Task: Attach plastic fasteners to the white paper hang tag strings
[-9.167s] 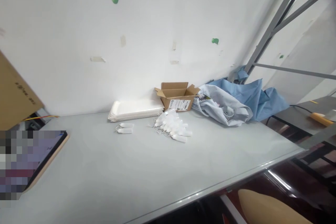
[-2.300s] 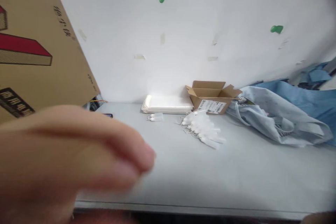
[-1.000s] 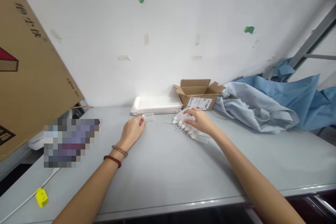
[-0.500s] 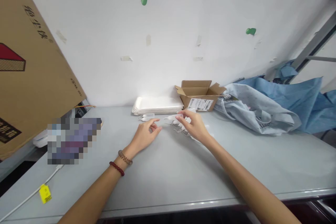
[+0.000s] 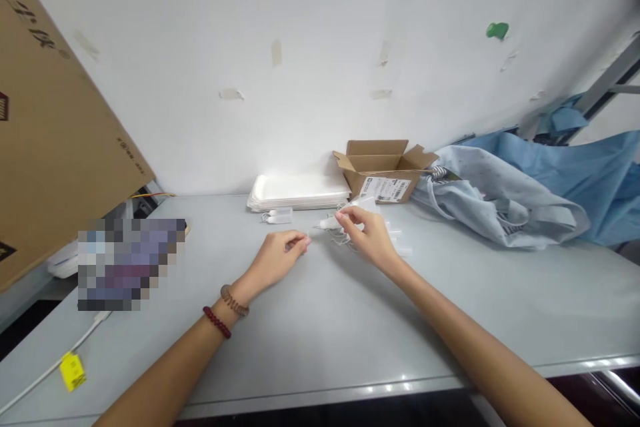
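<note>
My right hand (image 5: 367,237) pinches a small white tag (image 5: 330,221) with a thin string, lifted just above the pile of white tags (image 5: 387,240) that lies behind and partly under the hand. My left hand (image 5: 277,259) rests on the grey table (image 5: 310,327) just left of it, fingers curled with thumb and forefinger pressed together near the string end; what they hold is too small to see. Two separate white tags (image 5: 277,216) lie further back on the table.
A stack of white trays (image 5: 297,191) and an open cardboard box (image 5: 383,170) stand against the wall. Blue-grey cloth (image 5: 505,203) is heaped at the right. A big cardboard carton (image 5: 45,133) leans at the left, with a white cable and yellow tag (image 5: 73,371) near the front edge.
My right hand has lifted one tag from the pile and drawn it toward me. My left hand left the two separate tags, moved right and curled its fingers by the string.
</note>
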Demonstrator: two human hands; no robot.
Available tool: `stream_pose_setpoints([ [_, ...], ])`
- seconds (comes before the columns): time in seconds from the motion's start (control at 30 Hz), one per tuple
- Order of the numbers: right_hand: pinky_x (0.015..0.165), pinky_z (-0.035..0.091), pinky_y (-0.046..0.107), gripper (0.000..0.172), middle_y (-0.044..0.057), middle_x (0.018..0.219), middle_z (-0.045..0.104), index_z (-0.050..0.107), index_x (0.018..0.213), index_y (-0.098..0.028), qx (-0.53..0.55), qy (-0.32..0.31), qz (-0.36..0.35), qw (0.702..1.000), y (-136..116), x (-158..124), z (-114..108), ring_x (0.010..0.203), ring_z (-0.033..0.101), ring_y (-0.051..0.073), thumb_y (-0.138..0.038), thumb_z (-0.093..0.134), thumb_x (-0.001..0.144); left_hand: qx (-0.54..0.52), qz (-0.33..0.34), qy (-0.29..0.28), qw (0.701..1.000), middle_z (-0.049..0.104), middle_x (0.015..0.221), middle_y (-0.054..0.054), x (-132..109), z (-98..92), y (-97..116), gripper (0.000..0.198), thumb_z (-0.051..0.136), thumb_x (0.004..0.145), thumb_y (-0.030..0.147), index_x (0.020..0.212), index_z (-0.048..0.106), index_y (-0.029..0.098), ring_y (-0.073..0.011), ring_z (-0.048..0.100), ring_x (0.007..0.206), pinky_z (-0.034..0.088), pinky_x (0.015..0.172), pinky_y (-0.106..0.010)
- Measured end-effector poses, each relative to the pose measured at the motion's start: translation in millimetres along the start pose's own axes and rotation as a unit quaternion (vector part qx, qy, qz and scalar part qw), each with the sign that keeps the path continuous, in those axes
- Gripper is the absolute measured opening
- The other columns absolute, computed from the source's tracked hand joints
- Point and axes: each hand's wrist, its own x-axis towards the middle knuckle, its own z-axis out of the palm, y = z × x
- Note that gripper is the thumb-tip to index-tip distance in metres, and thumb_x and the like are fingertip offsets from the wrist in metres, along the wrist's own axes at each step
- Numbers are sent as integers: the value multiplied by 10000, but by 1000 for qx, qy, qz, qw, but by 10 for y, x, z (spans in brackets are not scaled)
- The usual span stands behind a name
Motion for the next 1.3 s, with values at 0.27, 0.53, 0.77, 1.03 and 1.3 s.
stream_pose_setpoints([
  [0.27,580,393,236,334,19,646,614,644,803,-165,14,-3,-7,1000,-70,-35,-21,638,550,152,-436,469,890,-179,-73,-20,981,636,748,-47,20,-14,-17,305,536,828,413,832,666,137,-120,521,588,419,538,-241],
  [0.53,609,413,243,317,5,627,585,628,793,-169,59,-26,-11,998,-102,-66,8,614,536,142,-418,461,895,-320,-90,-52,942,624,878,-88,-4,-77,2,304,627,788,421,857,667,128,-120,528,671,424,544,-225],
  [0.77,600,406,245,324,-5,610,573,632,806,-166,84,-21,12,996,-91,-71,15,589,534,136,-438,475,887,-276,-68,-57,957,641,940,-95,-12,-104,-27,324,593,810,445,863,665,133,-109,522,639,428,550,-234],
  [1.03,545,384,240,350,-5,590,566,642,787,-167,94,-6,19,995,-132,-80,-8,574,529,137,-467,485,874,-216,-44,-48,974,659,959,-87,-22,-103,-36,382,556,815,501,886,672,144,-98,499,582,436,555,-249],
  [1.3,545,375,237,319,-6,591,536,636,762,-172,81,-9,12,997,-182,-93,-68,578,498,131,-434,492,873,-227,-18,-55,972,667,990,-75,-42,-84,-23,294,564,831,435,883,685,172,-124,539,674,443,571,-243],
])
